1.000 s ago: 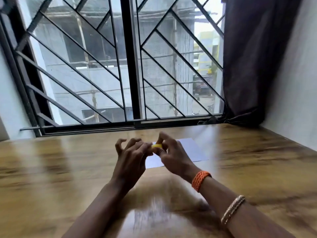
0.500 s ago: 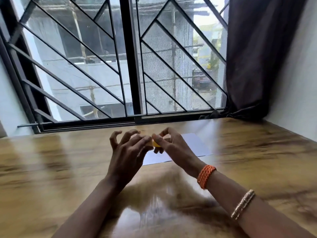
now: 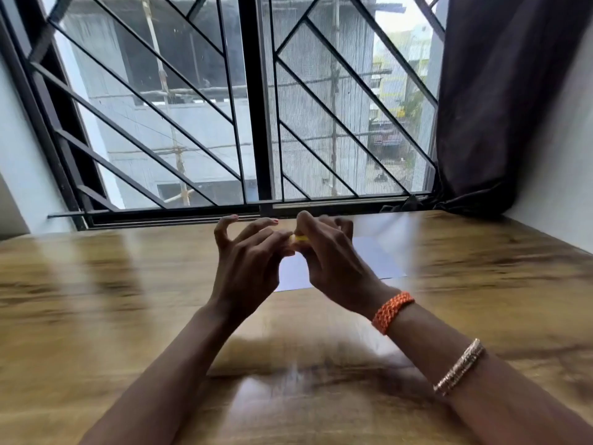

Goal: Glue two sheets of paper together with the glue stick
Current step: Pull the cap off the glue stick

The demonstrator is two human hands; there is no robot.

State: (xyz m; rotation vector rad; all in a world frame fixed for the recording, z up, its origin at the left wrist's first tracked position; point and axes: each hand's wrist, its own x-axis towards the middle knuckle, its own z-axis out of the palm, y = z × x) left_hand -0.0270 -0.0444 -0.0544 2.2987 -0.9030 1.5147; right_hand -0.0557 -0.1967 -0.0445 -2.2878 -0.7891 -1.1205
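Observation:
A small yellow glue stick [image 3: 301, 238] shows between my two hands, held above the table; most of it is hidden by fingers. My right hand [image 3: 333, 261] grips it with curled fingers. My left hand [image 3: 248, 264] pinches its other end with thumb and forefinger, the other fingers spread and lifted. White paper [image 3: 378, 256] lies flat on the wooden table [image 3: 96, 300] under and behind the hands; I cannot tell whether it is one sheet or two.
A barred window [image 3: 256, 123] runs along the table's far edge. A dark curtain [image 3: 500, 107] hangs at the right, next to a white wall [image 3: 564, 175]. Orange and metal bracelets sit on my right wrist.
Both hands stay together on the glue stick. The view has tilted down a little, so hands and paper sit higher in the frame; the hands have risen slightly.

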